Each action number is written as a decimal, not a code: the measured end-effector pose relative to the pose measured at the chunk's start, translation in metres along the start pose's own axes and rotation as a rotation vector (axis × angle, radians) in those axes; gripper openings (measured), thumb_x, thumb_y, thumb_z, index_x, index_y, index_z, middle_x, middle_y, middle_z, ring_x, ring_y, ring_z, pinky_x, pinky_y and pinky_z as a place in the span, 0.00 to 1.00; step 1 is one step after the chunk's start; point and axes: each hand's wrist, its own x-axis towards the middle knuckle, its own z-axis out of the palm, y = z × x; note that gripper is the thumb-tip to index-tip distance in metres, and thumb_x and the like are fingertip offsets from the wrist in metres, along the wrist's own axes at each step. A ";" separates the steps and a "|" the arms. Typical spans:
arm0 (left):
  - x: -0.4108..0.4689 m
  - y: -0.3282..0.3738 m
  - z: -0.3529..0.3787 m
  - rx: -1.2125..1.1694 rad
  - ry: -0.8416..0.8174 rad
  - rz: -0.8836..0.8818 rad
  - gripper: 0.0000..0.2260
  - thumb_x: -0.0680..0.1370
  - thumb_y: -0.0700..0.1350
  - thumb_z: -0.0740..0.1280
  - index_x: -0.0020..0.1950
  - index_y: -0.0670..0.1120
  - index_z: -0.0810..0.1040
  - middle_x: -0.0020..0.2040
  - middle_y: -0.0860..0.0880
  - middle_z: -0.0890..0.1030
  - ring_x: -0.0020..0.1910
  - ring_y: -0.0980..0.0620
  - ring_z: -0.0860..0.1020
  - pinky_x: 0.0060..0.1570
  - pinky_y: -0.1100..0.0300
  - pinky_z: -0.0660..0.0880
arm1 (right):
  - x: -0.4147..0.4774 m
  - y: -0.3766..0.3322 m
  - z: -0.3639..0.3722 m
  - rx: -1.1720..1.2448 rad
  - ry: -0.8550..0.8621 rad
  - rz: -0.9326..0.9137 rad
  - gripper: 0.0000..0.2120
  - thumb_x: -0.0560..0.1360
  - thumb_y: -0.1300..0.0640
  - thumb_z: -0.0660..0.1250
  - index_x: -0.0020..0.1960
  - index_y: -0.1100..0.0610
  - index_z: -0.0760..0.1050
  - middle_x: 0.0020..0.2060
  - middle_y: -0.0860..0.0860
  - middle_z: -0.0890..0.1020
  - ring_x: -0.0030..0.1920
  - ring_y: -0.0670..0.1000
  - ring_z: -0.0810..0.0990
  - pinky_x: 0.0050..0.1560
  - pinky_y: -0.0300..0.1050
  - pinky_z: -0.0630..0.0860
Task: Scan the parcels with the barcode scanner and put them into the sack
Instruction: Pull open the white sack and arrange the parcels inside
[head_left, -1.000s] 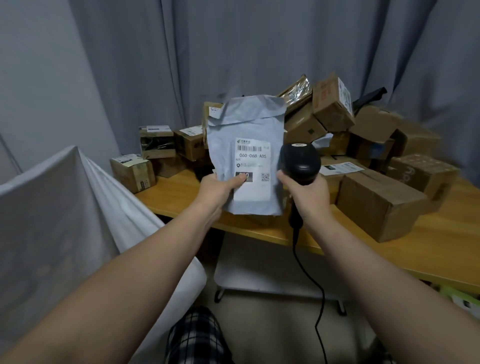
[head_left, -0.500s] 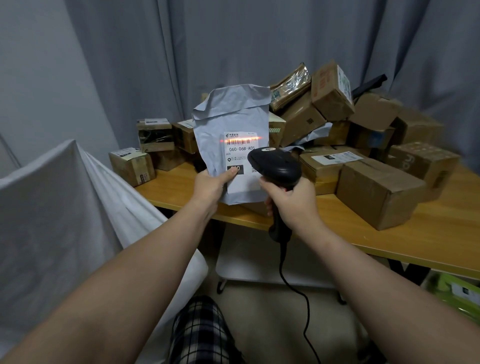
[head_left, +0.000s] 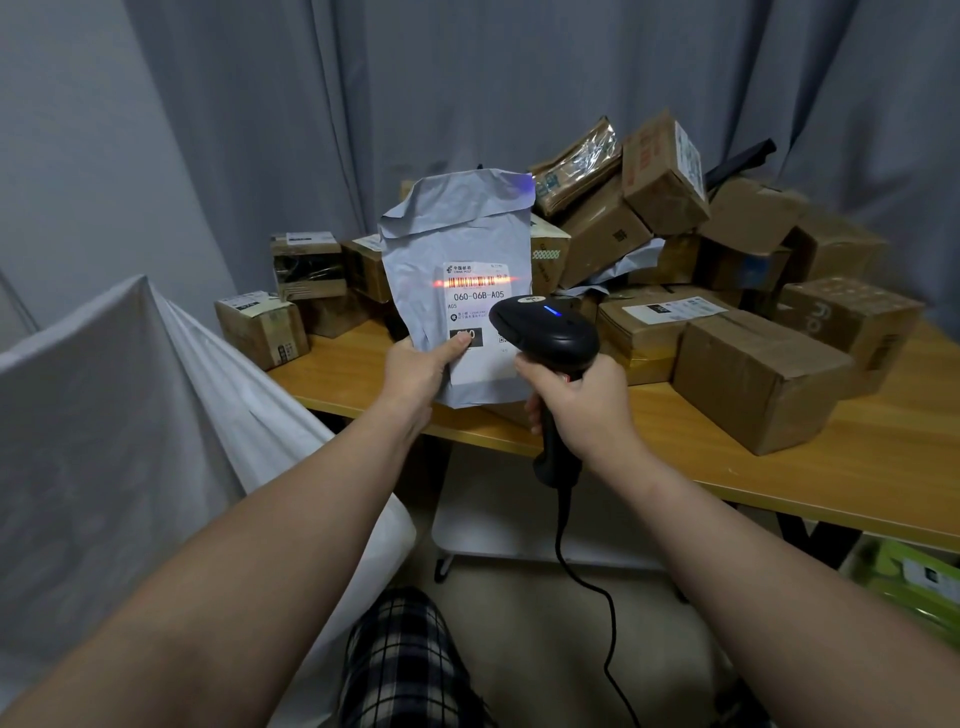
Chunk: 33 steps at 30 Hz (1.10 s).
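**Head view: scanning a crumpled grey plastic mailer bag (head_left: 457, 234)**

The fingers of our left hand (head_left: 421, 364) are pinching its lower corner, holding it upright above the wooden desk (head_left: 857, 467). The fingers of our right hand (head_left: 587, 410) are gripping a black corded barcode scanner (head_left: 550, 338), its red line crossing the barcode. A white fabric sack (head_left: 104, 415) is standing at left.

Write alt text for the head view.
The left hand holds a grey mailer while the right hand aims a black scanner, its red line across the barcode. Behind, boxes crowd the table; a white sack stands left.
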 end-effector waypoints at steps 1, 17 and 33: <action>-0.001 0.000 0.000 0.003 -0.005 -0.001 0.11 0.74 0.41 0.73 0.55 0.43 0.77 0.47 0.50 0.82 0.43 0.55 0.81 0.35 0.65 0.76 | 0.000 0.000 0.000 -0.001 0.000 0.001 0.06 0.74 0.55 0.72 0.40 0.56 0.78 0.26 0.52 0.79 0.28 0.51 0.80 0.33 0.51 0.80; -0.017 -0.016 -0.083 -0.045 0.082 0.083 0.08 0.73 0.37 0.73 0.49 0.48 0.81 0.42 0.54 0.85 0.42 0.56 0.84 0.38 0.65 0.78 | 0.012 0.013 0.074 0.022 -0.137 0.016 0.12 0.73 0.55 0.74 0.33 0.55 0.76 0.23 0.49 0.77 0.24 0.49 0.77 0.27 0.44 0.74; 0.008 -0.165 -0.346 0.798 0.673 -0.295 0.10 0.76 0.43 0.69 0.53 0.38 0.78 0.47 0.36 0.81 0.47 0.36 0.79 0.50 0.44 0.77 | 0.001 0.115 0.276 -0.406 -0.694 0.134 0.12 0.71 0.48 0.72 0.38 0.51 0.71 0.30 0.46 0.76 0.35 0.47 0.77 0.37 0.43 0.73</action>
